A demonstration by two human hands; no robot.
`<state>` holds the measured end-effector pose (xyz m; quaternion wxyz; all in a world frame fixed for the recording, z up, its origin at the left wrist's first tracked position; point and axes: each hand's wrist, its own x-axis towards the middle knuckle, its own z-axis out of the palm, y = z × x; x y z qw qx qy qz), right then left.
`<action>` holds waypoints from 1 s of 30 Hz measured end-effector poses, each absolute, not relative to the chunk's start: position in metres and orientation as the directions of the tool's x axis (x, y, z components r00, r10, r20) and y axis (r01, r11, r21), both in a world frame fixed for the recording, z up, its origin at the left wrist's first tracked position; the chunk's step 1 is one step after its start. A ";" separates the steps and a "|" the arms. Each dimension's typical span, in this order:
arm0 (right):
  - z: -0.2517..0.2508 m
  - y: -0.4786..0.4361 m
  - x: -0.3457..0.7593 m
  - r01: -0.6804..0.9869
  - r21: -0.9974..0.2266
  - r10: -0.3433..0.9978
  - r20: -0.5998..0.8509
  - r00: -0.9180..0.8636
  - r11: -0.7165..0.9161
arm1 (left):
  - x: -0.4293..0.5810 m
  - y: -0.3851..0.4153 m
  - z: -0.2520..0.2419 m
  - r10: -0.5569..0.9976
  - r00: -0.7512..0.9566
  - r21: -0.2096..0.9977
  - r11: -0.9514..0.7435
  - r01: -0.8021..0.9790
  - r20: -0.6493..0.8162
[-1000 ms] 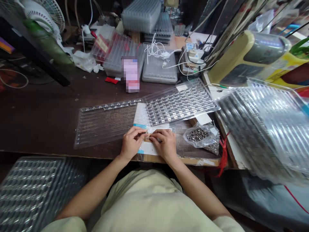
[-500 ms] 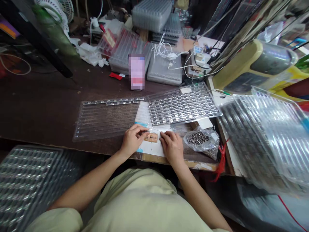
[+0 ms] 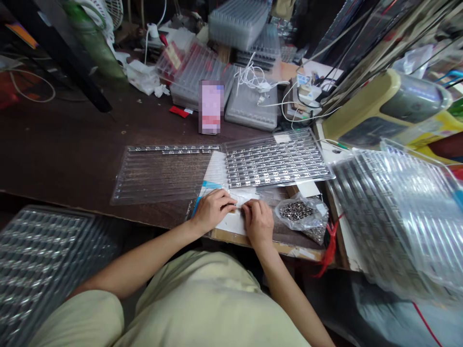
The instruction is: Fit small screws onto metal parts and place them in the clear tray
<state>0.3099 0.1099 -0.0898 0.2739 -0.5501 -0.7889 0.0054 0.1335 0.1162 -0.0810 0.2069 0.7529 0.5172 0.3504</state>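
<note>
My left hand (image 3: pixel 214 210) is closed in a pinch over the white paper (image 3: pixel 231 225) at the table's front edge. A tiny item shows at its fingertips, too small to name. My right hand (image 3: pixel 259 221) is curled a short way to the right, thumb and forefinger together. What it holds, if anything, is hidden. The small brown block is mostly covered by my left fingers. Just beyond the hands lies a clear ribbed tray (image 3: pixel 278 161) filled with rows of shiny metal parts. Left of it, another clear tray (image 3: pixel 162 176) has such parts only along its far edge.
An open plastic bag of small metal pieces (image 3: pixel 297 210) sits right of my right hand. Stacked clear trays (image 3: pixel 390 217) stand at the right, and more filled trays (image 3: pixel 39 260) at lower left. A phone (image 3: pixel 211 107) stands upright behind, near a white cable (image 3: pixel 249 79).
My left hand has moved right, closer to my right hand, and now covers most of the brown block. My right hand stays nearly in place. The view has shifted slightly.
</note>
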 end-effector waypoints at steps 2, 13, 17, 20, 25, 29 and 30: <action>-0.090 0.110 0.311 0.857 -0.338 0.871 0.437 -0.223 0.390 | 0.133 0.117 -0.082 0.920 0.230 0.674 -0.389 0.628 0.317; -0.086 0.112 0.313 0.704 -0.565 0.880 0.436 -0.190 0.431 | 0.135 0.113 -0.079 0.917 0.236 0.716 -0.399 0.573 0.323; -0.080 0.110 0.307 0.670 -0.615 0.897 0.399 -0.191 0.416 | 0.119 0.148 -0.061 0.925 0.108 0.760 -0.361 0.540 0.363; -0.077 0.112 0.295 0.684 -0.609 0.910 0.352 -0.220 0.402 | 0.099 0.205 -0.050 0.925 -0.040 0.695 -0.255 0.672 0.378; -0.078 0.118 0.280 0.684 -0.609 0.914 0.317 -0.254 0.401 | 0.077 0.264 -0.061 0.946 -0.095 0.516 -0.084 0.852 0.309; -0.083 0.120 0.278 0.691 -0.592 0.907 0.328 -0.263 0.414 | 0.062 0.255 -0.068 0.941 -0.062 0.416 -0.087 0.905 0.331; -0.083 0.120 0.278 0.692 -0.591 0.908 0.326 -0.263 0.413 | 0.059 0.252 -0.067 0.937 -0.062 0.397 -0.085 0.914 0.343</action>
